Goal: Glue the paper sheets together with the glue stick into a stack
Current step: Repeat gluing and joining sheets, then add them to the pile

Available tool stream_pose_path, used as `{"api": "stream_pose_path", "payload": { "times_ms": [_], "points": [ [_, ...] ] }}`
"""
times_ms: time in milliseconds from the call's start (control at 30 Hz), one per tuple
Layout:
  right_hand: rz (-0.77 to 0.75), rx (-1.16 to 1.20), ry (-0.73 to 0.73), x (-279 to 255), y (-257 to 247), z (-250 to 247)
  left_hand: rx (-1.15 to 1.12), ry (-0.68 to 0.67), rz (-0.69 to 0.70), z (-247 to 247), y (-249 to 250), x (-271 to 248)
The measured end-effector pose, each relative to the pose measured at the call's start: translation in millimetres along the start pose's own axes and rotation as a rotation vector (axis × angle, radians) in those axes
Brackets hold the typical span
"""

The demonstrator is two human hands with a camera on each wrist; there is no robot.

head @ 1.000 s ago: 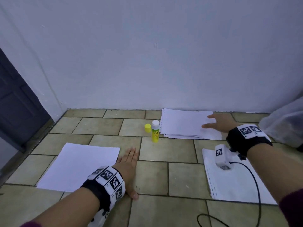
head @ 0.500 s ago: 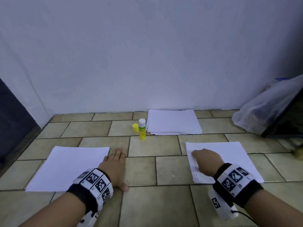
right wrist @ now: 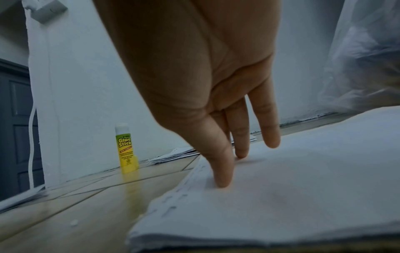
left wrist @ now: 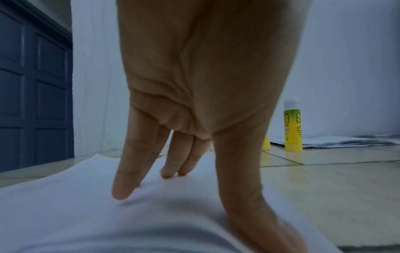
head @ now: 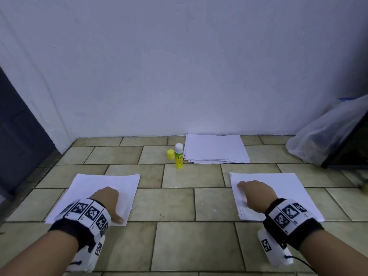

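On the tiled floor (head: 175, 204), a paper pile (head: 216, 148) lies far centre against the wall. The near-right paper sheets (head: 288, 188) carry the right hand (head: 253, 194), straight fingertips (right wrist: 223, 179) pressing down, gripping nothing. The near-left sheet (head: 95, 188) carries the left hand (head: 108, 202), likewise flat-fingered. The uncapped glue stick (head: 179, 156) stands upright just left of the pile, beside its yellow cap (head: 170, 154).

Head view: high, angled down over tan tiled floor (head: 175, 206) toward white wall (head: 179, 66). Wrist views: low, close behind fingers (left wrist: 129, 171), skimming floor toward wall. All three share upright yellow-green glue stick (head: 179, 156) (left wrist: 292, 126) (right wrist: 125, 147).
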State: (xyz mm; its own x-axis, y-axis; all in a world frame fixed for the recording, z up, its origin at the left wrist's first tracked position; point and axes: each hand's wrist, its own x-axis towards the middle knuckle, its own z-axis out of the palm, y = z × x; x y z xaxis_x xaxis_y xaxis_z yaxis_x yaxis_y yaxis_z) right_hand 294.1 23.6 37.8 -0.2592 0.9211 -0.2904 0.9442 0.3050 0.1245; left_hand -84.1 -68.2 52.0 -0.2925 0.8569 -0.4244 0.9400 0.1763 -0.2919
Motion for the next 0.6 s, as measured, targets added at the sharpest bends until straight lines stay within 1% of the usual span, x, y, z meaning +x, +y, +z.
{"api": "stream_pose_path", "payload": {
  "times_ms": [67, 200, 233, 333, 367, 400, 467, 533, 600],
  "points": [
    [-0.001, 0.009, -0.002, 1, 1, 0, -0.026, -0.020, -0.022, 2, -6, 4],
    [-0.013, 0.038, -0.002, 2, 3, 0, 0.060, -0.076, -0.019, -1, -15, 12],
    [-0.015, 0.043, -0.004, 3, 3, 0, 0.052, -0.070, -0.020, -4, -16, 12],
    [-0.016, 0.073, -0.013, 4, 5, -2, 0.107, 0.014, 0.009, -18, -13, 5],
    [-0.016, 0.086, -0.013, 4, 6, -3, 0.111, 0.044, 0.015, -31, -3, -5],
    [-0.017, 0.098, -0.009, 5, 6, -4, 0.107, 0.086, 0.051, -42, 7, -12],
    [-0.020, 0.119, 0.009, 6, 7, -7, 0.025, 0.140, 0.137, -60, 38, -29],
    [-0.019, 0.131, 0.022, 8, 9, -9, -0.020, 0.173, 0.248, -64, 74, -41],
    [-0.012, 0.135, 0.022, 11, 10, -13, -0.054, 0.182, 0.328, -61, 111, -47]
  ]
}}
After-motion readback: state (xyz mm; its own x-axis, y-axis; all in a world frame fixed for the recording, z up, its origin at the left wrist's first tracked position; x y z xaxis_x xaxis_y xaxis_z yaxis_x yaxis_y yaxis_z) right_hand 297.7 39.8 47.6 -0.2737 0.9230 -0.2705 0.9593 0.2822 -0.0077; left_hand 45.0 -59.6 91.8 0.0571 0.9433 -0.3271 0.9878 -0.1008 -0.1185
